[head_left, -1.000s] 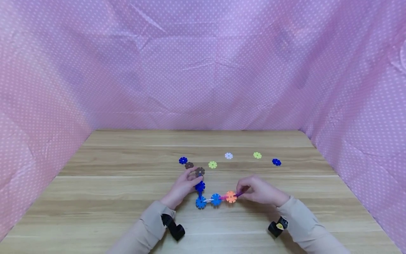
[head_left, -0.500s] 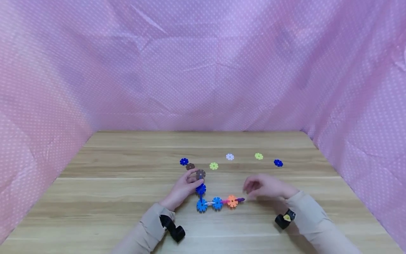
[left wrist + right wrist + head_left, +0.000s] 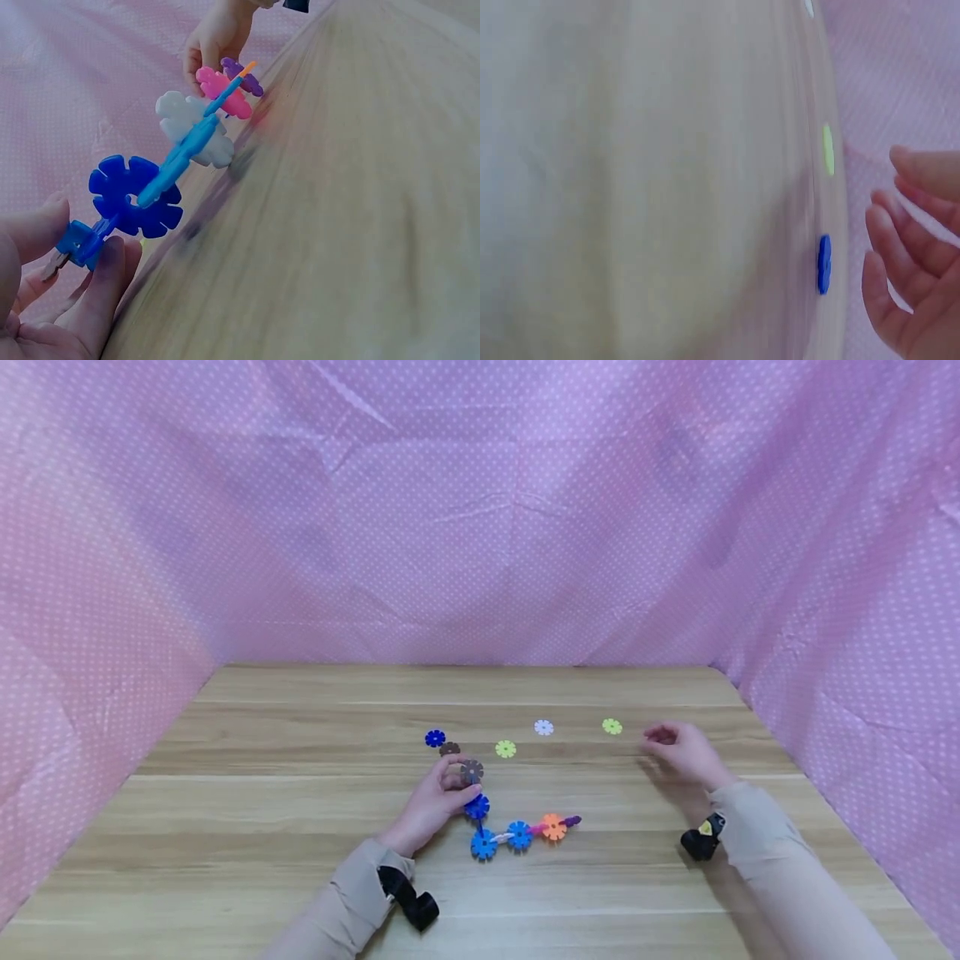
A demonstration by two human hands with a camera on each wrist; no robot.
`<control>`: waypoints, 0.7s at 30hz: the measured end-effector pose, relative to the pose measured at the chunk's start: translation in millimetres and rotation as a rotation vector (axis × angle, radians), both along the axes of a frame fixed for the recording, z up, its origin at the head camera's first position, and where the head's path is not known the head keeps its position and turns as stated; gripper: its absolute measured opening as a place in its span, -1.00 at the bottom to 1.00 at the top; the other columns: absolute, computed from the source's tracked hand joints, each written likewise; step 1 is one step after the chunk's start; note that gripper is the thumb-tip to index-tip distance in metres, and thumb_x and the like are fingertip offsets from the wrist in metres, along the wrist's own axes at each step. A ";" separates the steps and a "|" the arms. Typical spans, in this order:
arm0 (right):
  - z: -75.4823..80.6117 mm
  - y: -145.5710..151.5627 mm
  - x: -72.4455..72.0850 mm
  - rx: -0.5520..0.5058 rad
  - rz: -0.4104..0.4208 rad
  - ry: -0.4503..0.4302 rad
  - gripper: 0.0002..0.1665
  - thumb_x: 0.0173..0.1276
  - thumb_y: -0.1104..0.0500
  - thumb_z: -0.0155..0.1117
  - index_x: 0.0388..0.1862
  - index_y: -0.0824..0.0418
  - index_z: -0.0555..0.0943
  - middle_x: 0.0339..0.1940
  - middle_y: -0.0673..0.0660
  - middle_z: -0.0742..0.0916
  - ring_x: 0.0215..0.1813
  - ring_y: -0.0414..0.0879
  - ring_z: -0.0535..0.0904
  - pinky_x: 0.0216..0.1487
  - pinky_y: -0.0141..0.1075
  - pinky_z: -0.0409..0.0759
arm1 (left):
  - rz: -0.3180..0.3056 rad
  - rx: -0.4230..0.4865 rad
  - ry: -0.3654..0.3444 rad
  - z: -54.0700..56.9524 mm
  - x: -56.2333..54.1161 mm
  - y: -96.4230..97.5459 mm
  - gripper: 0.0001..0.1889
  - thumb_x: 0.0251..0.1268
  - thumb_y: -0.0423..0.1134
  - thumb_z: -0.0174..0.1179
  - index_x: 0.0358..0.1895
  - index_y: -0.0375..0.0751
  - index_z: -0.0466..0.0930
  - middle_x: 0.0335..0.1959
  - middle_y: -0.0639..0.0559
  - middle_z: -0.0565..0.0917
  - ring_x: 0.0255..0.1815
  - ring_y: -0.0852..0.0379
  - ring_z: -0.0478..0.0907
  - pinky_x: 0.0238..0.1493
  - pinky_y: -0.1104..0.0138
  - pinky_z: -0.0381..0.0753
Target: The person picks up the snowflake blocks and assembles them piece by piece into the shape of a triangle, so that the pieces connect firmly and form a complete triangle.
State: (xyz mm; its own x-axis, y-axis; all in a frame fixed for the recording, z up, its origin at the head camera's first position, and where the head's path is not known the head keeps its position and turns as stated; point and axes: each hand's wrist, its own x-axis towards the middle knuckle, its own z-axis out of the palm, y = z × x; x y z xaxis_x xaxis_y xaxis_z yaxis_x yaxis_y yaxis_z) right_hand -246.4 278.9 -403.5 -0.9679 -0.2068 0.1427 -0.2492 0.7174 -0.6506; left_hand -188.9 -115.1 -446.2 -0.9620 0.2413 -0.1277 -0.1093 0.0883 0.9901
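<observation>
My left hand [image 3: 429, 802] pinches one end of a linked chain of notched plastic discs, near its brown disc [image 3: 472, 771] and dark blue disc [image 3: 135, 196]. From there the chain bends right through a light blue disc [image 3: 483, 843], a white one [image 3: 178, 120], another light blue, a pink [image 3: 217, 88] and an orange disc [image 3: 554, 827], ending in a purple disc [image 3: 572, 821]. Far to the right, my right hand [image 3: 686, 752] is over the table with loosely bent fingers and nothing in them. Beside it in the right wrist view lies a loose dark blue disc [image 3: 824, 264], hidden in the head view.
Loose discs lie along the back of the wooden table [image 3: 315, 843]: dark blue [image 3: 435, 738], brown [image 3: 450, 749], yellow-green [image 3: 506, 749], white [image 3: 543, 727] and another yellow-green [image 3: 612, 727]. A pink dotted cloth [image 3: 480, 527] hangs behind and at both sides.
My right hand has let go of the chain's purple end and moved right and away, over the loose dark blue disc. My left hand keeps its hold; the chain has shifted slightly.
</observation>
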 end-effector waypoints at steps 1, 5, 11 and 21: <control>-0.4 1.9 -1.8 0.000 -0.014 0.006 -0.64 0.26 0.18 0.27 -0.15 0.48 0.56 -0.32 0.27 0.69 -0.28 -0.02 0.60 -0.26 -0.26 0.57 | 0.002 0.000 -0.006 0.1 -0.1 -0.1 -0.50 0.28 -0.29 0.21 0.25 -0.18 0.29 -0.05 -0.21 0.63 -0.11 0.11 0.61 -0.05 0.27 0.65; -2.7 8.3 -9.8 0.063 -0.095 -0.033 -0.54 0.28 0.20 0.26 -0.01 0.55 0.48 -0.13 0.46 0.64 -0.10 0.27 0.59 -0.08 -0.01 0.58 | 0.002 -0.003 -0.009 0.9 0.7 0.4 -0.49 0.27 -0.28 0.22 0.26 -0.17 0.28 -0.03 -0.22 0.63 -0.09 0.10 0.62 -0.02 0.24 0.64; -5.3 15.8 -16.3 0.170 -0.126 -0.099 -0.48 0.27 0.17 0.29 0.04 0.53 0.44 0.00 0.56 0.57 -0.04 0.34 0.56 -0.01 0.10 0.52 | 0.023 -0.057 0.019 5.1 4.6 3.0 -0.48 0.28 -0.25 0.21 0.29 -0.17 0.31 -0.02 -0.22 0.65 -0.06 0.06 0.62 0.03 0.21 0.59; -6.4 16.1 -24.3 0.351 -0.046 -0.112 -0.57 0.25 0.19 0.27 -0.03 0.51 0.53 -0.10 0.53 0.62 -0.02 0.40 0.53 0.03 0.17 0.48 | 0.040 -0.064 0.029 4.4 3.3 2.0 -0.47 0.27 -0.24 0.22 0.29 -0.17 0.33 -0.05 -0.20 0.66 -0.07 0.07 0.62 0.01 0.25 0.59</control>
